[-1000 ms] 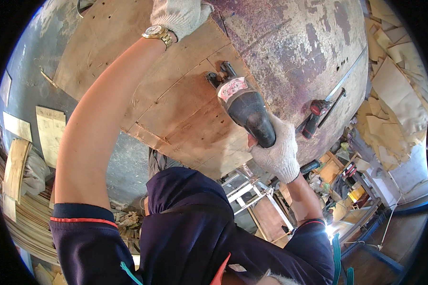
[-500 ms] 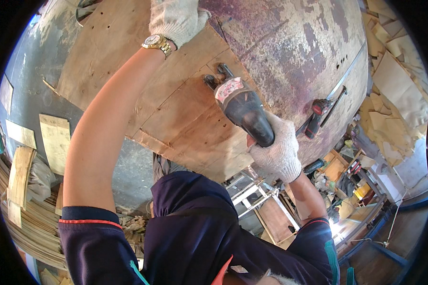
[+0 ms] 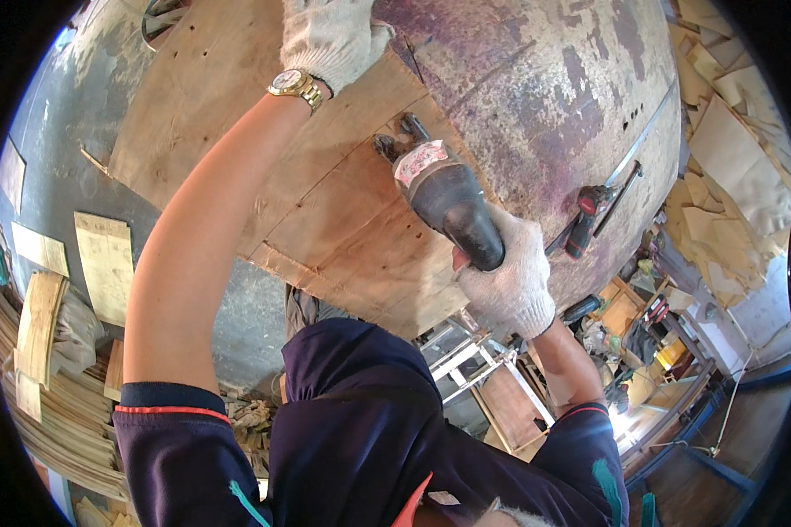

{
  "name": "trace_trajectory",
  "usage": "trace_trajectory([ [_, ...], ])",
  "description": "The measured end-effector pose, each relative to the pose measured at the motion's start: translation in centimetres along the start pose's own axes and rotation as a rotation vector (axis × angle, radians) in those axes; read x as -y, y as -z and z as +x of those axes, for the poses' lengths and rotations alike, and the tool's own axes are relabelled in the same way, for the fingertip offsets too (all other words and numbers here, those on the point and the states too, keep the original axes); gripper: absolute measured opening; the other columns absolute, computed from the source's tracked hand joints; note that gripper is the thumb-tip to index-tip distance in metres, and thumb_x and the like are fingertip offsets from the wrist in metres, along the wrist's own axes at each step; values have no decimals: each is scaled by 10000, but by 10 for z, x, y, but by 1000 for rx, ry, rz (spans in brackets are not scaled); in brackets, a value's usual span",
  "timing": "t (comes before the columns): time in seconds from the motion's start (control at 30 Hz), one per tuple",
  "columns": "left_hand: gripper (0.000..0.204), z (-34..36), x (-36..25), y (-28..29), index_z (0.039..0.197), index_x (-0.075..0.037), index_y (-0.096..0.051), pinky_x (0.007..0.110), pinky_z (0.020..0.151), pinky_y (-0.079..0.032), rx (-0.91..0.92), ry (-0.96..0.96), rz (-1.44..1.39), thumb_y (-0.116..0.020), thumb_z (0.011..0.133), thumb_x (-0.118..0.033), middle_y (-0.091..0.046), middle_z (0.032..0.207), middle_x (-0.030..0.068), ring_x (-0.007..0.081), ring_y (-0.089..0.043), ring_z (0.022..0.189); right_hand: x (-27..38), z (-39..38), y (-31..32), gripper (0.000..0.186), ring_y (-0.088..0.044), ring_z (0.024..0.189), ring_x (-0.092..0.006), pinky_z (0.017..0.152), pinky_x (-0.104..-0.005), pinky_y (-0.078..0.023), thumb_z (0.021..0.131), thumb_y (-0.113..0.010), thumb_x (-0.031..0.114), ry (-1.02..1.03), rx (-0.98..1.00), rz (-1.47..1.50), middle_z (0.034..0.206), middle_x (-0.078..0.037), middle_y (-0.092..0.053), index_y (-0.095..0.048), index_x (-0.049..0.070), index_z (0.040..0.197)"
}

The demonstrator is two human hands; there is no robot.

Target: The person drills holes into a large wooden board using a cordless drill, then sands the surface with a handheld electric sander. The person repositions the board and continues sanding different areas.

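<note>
My left hand [image 3: 330, 39], in a white knit glove, presses on the plywood sheet [image 3: 237, 114] near the top edge. Its thumb stands apart, and the fingertips run out of view. A gold watch [image 3: 294, 85] circles that wrist. My right hand [image 3: 511, 277], gloved as well, is closed around the rear of a black power tool [image 3: 448, 198]. Pinkish-white tape wraps the tool's collar, and two dark prongs stick out at its front over the plywood. The tool's exact kind I cannot tell. Dark seams run across the wood near the prongs.
A worn, paint-stained tabletop [image 3: 536, 97] adjoins the plywood on the right. On it lie a red and black hand tool [image 3: 586, 220] and a metal straightedge [image 3: 628, 158]. Stacked wood strips [image 3: 61, 430] stand lower left, a white metal frame [image 3: 466, 360] below, and scrap sheets [image 3: 729, 158] far right.
The power tool and my right hand have shifted very slightly up and to the left. My left hand and forearm sit a touch farther right.
</note>
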State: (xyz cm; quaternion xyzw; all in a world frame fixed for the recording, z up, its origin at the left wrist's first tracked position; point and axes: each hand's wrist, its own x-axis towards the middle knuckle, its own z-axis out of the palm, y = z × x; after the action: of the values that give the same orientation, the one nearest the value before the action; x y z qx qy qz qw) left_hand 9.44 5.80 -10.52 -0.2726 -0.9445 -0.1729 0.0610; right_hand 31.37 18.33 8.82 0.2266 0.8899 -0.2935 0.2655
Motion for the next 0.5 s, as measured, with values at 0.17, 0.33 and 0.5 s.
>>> trace_trajectory([
  [0.17,748,1,-3,-1,1480,-32,-489,620,1226,-208,-25,-4,9,-657,822,-345,-402,1574,255,428,-341,1477,0,0,-2,258,-691,676,-360,684,-393,-537,740,-712,102,44,-21,3,717,-192,-660,-702,30,987],
  [0.33,744,1,-2,-1,1474,-25,-490,624,1223,-214,-27,-6,-15,-652,822,-344,-413,1562,256,429,-345,1473,2,2,0,448,-705,825,-425,768,-449,-554,705,-735,177,-30,41,-2,864,-240,-697,-675,23,1121],
  [0.5,752,1,-1,-1,1476,-22,-484,626,1224,-212,-35,-6,-11,-657,818,-343,-414,1561,254,428,-343,1476,6,4,2,465,-712,833,-419,758,-445,-558,703,-741,187,-38,56,31,877,-240,-703,-675,26,1134],
])
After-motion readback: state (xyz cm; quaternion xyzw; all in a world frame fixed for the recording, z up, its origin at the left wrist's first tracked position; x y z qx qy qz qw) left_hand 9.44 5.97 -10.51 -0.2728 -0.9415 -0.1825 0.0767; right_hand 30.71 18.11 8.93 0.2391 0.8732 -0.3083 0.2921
